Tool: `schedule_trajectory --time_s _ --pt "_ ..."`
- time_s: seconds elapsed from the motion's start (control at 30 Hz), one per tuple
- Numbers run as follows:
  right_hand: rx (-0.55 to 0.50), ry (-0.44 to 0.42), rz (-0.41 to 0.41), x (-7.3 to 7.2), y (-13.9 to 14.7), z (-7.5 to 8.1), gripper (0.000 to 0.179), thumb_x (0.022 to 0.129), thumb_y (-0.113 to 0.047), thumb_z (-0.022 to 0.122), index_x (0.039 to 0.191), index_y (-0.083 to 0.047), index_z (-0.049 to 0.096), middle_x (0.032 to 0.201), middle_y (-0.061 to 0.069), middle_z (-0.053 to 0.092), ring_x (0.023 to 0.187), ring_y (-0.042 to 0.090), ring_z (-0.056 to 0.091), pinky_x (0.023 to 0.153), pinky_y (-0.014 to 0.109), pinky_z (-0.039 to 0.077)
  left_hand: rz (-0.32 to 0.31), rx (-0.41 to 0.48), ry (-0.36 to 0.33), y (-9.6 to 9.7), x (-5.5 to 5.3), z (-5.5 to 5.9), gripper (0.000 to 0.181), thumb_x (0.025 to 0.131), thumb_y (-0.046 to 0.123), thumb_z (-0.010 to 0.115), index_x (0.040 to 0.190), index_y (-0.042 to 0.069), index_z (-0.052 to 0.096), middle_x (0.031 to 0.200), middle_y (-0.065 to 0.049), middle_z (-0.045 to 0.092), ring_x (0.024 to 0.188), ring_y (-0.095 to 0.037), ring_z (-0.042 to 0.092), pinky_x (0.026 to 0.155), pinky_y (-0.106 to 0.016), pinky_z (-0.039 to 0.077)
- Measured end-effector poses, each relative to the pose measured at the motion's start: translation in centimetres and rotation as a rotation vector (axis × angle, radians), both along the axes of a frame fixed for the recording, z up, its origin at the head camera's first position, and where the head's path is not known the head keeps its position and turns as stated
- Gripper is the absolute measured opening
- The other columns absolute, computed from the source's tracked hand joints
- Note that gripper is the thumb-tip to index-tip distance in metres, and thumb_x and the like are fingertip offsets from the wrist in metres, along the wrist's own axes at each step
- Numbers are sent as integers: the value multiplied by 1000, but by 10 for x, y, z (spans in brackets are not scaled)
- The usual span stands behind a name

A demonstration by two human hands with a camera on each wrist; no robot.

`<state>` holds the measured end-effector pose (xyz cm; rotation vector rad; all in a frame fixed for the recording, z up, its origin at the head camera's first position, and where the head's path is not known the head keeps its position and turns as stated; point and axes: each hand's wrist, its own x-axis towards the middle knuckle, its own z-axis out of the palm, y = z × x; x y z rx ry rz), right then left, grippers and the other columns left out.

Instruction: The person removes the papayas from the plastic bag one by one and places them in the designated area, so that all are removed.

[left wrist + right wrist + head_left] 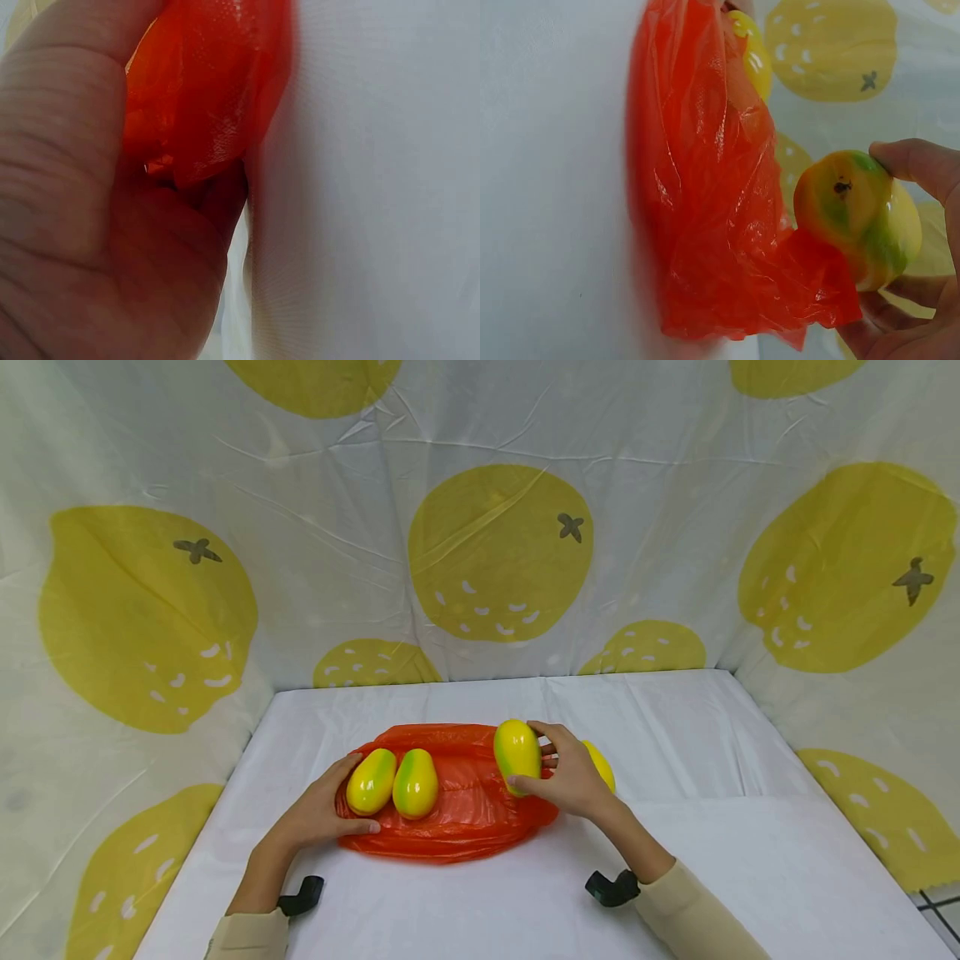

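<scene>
Yellow-green fruit [517, 750] is gripped by the right hand [572, 778]; left hand [324, 808] clasps the red bag [467, 797] by its left edge; white cloth [742, 843] extends rightward.

I saw soft, fairly even light in the head view, with small white glints on the upper sides of the fruit [415, 784] and sheen on the bag [465, 814]. The left wrist view was dimmer: the left hand [97, 210] lay shaded, slightly soft in focus, beside a hazy, washed-out tabletop [390, 187]. My right wrist view looked greyish, the bag's left edge blurring, its creases catching thin highlights.
</scene>
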<state>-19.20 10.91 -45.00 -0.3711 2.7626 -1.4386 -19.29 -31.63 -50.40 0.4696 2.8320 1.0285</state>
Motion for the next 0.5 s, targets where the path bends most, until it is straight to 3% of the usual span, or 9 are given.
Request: schedule_trajectory --time_s 0.33,0.5 --pt "-35 11 -4 0 19 3 88 78 -37 89 152 -17 46 139 4 55 109 25 64 90 43 63 15 7 -26 0 0 0 124 68 56 91 163 14 25 164 -14 35 146 -41 39 111 -69 42" --pt "-7 14 -25 1 28 5 88 78 -37 89 152 -18 46 140 3 55 111 25 63 90 39 63 13 -1 -16 -1 1 0 123 69 56 90 163 13 25 164 -16 35 146 -43 39 110 -70 42"
